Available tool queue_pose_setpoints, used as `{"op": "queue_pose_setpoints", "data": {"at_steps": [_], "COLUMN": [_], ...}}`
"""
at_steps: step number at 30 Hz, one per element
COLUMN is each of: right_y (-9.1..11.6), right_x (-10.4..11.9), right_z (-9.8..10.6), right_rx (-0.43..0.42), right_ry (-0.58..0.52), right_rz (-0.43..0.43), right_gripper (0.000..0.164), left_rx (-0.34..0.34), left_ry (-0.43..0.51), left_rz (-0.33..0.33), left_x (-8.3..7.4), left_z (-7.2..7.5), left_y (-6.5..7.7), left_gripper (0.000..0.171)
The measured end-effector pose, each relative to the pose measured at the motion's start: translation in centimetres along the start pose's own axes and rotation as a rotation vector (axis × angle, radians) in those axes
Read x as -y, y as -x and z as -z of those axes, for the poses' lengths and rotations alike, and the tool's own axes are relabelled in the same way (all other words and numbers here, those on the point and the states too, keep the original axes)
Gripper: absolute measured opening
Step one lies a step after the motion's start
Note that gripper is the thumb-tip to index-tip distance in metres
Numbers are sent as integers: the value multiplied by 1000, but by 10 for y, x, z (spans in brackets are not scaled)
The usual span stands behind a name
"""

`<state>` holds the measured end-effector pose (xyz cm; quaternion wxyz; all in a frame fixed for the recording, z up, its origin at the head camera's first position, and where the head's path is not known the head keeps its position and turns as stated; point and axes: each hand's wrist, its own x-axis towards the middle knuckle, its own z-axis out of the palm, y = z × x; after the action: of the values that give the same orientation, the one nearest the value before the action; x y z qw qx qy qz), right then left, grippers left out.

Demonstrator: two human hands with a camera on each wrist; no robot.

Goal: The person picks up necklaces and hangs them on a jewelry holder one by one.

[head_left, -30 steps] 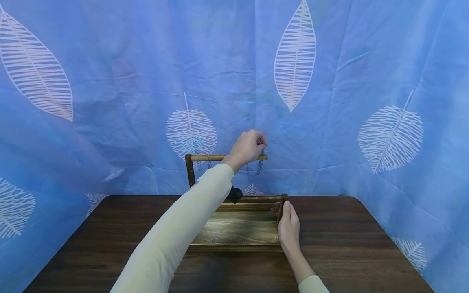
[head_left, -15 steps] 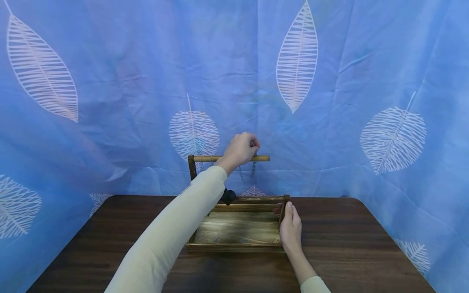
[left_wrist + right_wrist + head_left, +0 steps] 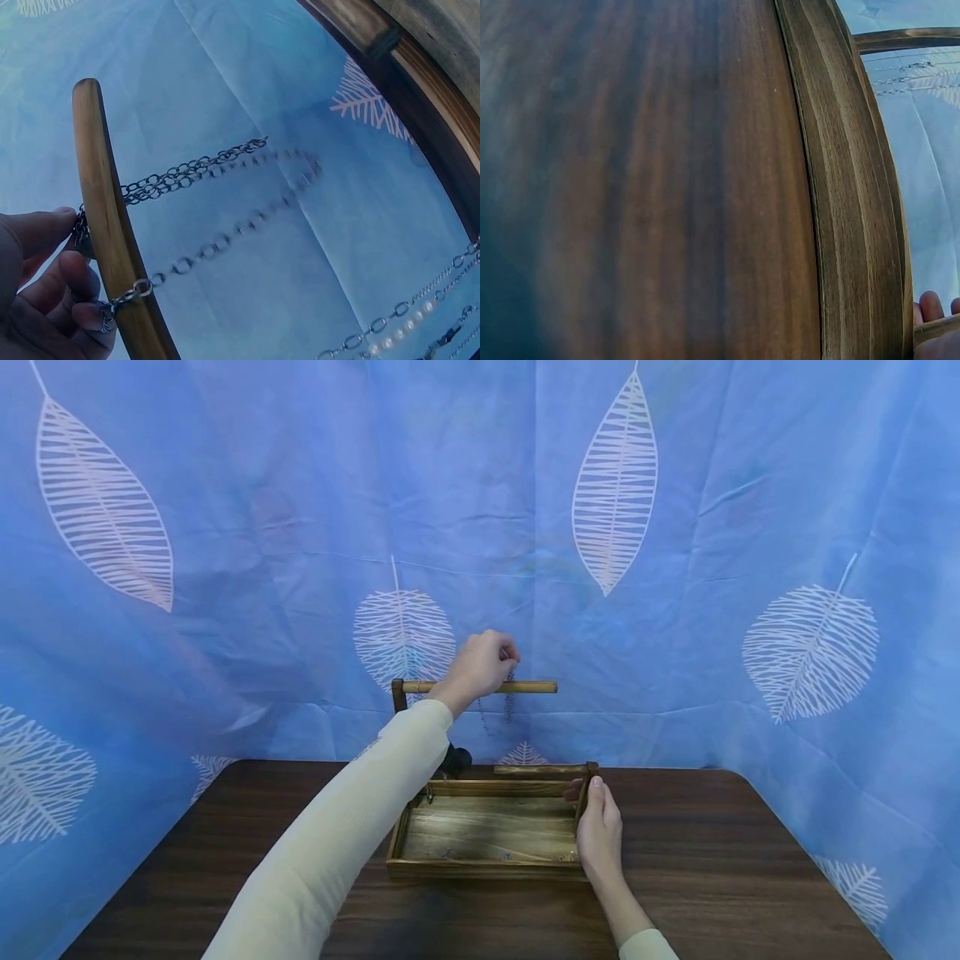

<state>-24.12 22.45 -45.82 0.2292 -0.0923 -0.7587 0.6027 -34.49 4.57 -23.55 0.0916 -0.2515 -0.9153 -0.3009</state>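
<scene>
A wooden jewellery stand with a shallow tray (image 3: 487, 868) is on the table, its raised bar (image 3: 540, 687) fixed to a left post and free at the right end. My left hand (image 3: 480, 667) pinches a silver chain necklace (image 3: 217, 161) at this bar between thumb and fingers. In the left wrist view the chain lies across the bar and hangs in a loop, partly blurred. My right hand (image 3: 600, 831) grips the right side of the stand, thumb in front, fingers behind. In the right wrist view only its fingertips (image 3: 931, 306) show beyond the wood.
More necklaces (image 3: 397, 319), one with pearl-like beads, hang nearby in the left wrist view. A lower bar (image 3: 540, 769) runs from the stand's right post. Tiny pieces (image 3: 507, 857) lie in the tray. The dark table (image 3: 712, 860) meets a blue leaf-print cloth (image 3: 675, 635).
My left hand has moved left along the raised bar with the chain. The right hand keeps its grip on the stand. The whole head view has shifted slightly.
</scene>
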Motion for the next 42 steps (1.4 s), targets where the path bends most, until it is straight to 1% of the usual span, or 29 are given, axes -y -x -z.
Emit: {"op": "queue_pose_setpoints", "data": {"at_steps": [5,10,19,22,27,34,42], "right_y": [0,-1,-1,-1,-1,0,1], "right_x": [0,0,-1,-1,0,0,0], "right_z": [0,-1,1,2,3,3,3], "right_rx": [-6,-9,-3,5,4,12,17], "right_ry": [-1,-4,-3,-5,-13,-14,-15], "right_rz": [6,8,2,0,6,5,3], "right_gripper": [67,70,67,69,68,66,68], "left_rx": [-5,-9,-2,-1,1,21,21], "left_ry": [1,-3,-50,-66,-89,-117,-119], "left_rz": [4,20,42,52,58,65,62], "left_x": [5,11,15,17,18,18,17], "left_z": [3,6,11,11,11,12,13], "left_y": [3,5,10,11,14,15,16], "left_gripper": [18,18,18,18,18,19,19]}}
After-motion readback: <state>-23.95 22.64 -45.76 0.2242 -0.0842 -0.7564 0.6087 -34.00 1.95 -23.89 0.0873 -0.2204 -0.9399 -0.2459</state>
